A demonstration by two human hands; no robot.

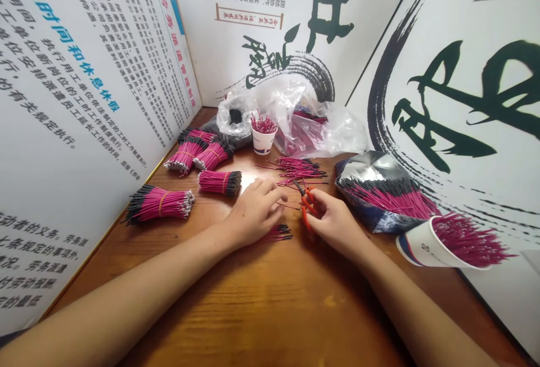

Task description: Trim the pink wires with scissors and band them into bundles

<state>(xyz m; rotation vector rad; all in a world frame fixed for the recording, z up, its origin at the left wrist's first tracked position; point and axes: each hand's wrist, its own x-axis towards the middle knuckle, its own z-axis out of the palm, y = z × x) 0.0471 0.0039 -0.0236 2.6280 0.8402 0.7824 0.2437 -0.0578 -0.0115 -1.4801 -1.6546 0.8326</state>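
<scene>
My left hand [255, 212] rests on the wooden table with its fingers pinched together, and a thin pink wire [290, 207] runs from the fingertips toward the blades of the small red-handled wire snips [307, 202]. My right hand [333, 223] grips those snips. A small bunch of black-tipped pink wires [279, 233] lies just under my left fingers. Loose pink wires [295, 168] lie in a heap beyond both hands. Several rubber-banded pink wire bundles [159, 204] lie to the left.
Printed white boards with black and green characters [80, 74] wall off the table on three sides. A tipped paper cup of wires [447, 241] and a foil bag of wires [379, 198] lie on the right. An upright cup [264, 141] stands among plastic bags [324, 130].
</scene>
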